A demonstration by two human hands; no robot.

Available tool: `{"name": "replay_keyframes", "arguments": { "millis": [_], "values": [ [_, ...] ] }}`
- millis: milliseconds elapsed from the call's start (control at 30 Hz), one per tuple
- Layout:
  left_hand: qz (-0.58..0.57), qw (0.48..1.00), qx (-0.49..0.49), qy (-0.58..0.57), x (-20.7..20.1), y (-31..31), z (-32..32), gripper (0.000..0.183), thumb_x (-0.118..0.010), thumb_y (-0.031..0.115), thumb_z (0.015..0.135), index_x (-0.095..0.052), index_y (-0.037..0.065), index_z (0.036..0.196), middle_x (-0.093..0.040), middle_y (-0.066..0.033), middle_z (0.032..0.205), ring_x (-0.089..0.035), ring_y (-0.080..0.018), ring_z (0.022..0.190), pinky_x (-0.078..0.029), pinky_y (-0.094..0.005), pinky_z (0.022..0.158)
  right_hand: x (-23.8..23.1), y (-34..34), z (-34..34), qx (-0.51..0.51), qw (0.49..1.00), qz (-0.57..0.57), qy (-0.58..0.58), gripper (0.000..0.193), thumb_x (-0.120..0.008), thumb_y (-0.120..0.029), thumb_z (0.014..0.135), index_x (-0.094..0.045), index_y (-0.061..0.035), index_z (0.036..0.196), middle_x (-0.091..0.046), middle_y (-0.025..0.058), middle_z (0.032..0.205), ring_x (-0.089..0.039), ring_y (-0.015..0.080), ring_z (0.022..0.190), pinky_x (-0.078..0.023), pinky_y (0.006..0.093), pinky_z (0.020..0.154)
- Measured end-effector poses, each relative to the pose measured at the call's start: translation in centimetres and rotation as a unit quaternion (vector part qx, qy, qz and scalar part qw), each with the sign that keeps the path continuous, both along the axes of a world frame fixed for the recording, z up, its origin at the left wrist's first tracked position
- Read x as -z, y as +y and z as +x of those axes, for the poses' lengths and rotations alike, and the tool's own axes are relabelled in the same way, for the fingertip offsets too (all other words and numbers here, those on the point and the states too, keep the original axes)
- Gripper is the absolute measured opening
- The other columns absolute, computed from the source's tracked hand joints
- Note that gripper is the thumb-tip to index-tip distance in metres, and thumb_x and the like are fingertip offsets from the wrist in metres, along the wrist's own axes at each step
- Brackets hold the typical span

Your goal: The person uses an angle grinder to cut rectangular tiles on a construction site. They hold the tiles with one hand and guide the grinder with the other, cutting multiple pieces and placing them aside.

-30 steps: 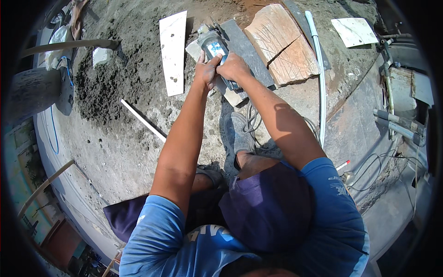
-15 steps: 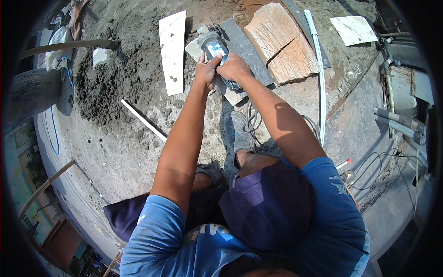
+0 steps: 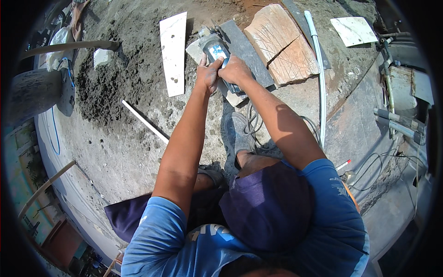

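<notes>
An angle grinder (image 3: pixel 216 49) with a blue and grey body is held out in front of me, its head pointing away. My left hand (image 3: pixel 208 76) is closed on its left side, thumb across the body. My right hand (image 3: pixel 235 70) wraps the rear of the body from the right. Beneath the tool lie a dark grey slab (image 3: pixel 251 60) and a pale tile piece (image 3: pixel 233 98), which shows at its near and left sides. The disc is hard to make out, so I cannot tell whether it touches the tile. A grey cable (image 3: pixel 250 122) loops beside my foot.
Right of the slab lies a thick scored, cracked stone block (image 3: pixel 281 44), then a long white pipe (image 3: pixel 318 64). A white tile strip (image 3: pixel 173 55) and a heap of wet mortar (image 3: pixel 99 87) are to the left. A white strip (image 3: pixel 144 121) lies nearer me. Another tile (image 3: pixel 353 31) sits far right.
The grinder and both hands have come very slightly nearer to me. Both hands keep their grip on it.
</notes>
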State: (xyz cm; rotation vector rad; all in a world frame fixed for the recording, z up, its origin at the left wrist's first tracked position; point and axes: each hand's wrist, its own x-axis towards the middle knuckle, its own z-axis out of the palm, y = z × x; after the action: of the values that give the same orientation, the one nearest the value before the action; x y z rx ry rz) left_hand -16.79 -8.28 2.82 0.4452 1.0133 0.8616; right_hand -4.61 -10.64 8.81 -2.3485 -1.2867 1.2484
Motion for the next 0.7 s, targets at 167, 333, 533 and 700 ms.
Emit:
{"name": "replay_keyframes", "arguments": {
  "millis": [167,333,533,700],
  "values": [
    [0.003,1.0,0.004,0.002,-0.4,-0.4,0.1,0.106,-0.075,0.003,0.091,0.001,0.009,0.165,-0.068,-0.0224,0.121,-0.069,-0.0249,0.097,-0.059,-0.04,0.079,0.1,-0.2,0.2,-0.005,1.0,-0.006,-0.001,0.067,-0.074,-0.03,0.077,-0.055,0.0024,0.132,-0.064,0.0256,0.131,-0.062,0.039,0.124,-0.051,0.0451,0.104],
    [-0.003,1.0,-0.001,-0.002,-0.8,-0.8,0.2,0.105,-0.074,0.002,0.092,0.001,0.009,0.165,-0.068,-0.0224,0.122,-0.069,-0.0251,0.097,-0.058,-0.0401,0.08,-0.1,-0.3,0.1,-0.007,1.0,-0.014,0.001,0.067,-0.073,-0.028,0.077,-0.054,0.0015,0.134,-0.063,0.0254,0.133,-0.061,0.0388,0.126,-0.05,0.0451,0.106],
    [-0.015,1.0,0.009,0.001,-1.3,-1.0,0.2,0.102,-0.071,-0.001,0.094,0.002,0.01,0.165,-0.063,-0.0222,0.129,-0.067,-0.0276,0.109,-0.057,-0.0419,0.091,-0.2,-0.5,0.1,0.001,1.0,-0.021,0.007,0.068,-0.073,-0.027,0.077,-0.052,0.0009,0.136,-0.062,0.026,0.134,-0.06,0.0395,0.128,-0.049,0.0449,0.107],
    [-0.015,1.0,0.007,-0.004,-1.0,-1.1,0.2,0.098,-0.07,-0.002,0.094,-0.003,0.01,0.165,-0.063,-0.0219,0.129,-0.067,-0.0276,0.109,-0.057,-0.0418,0.091,-0.2,-0.8,0.1,0.007,1.0,-0.014,0.009,0.068,-0.073,-0.027,0.078,-0.052,0.001,0.136,-0.062,0.0267,0.134,-0.06,0.0402,0.128,-0.048,0.0451,0.108]
  ]
}}
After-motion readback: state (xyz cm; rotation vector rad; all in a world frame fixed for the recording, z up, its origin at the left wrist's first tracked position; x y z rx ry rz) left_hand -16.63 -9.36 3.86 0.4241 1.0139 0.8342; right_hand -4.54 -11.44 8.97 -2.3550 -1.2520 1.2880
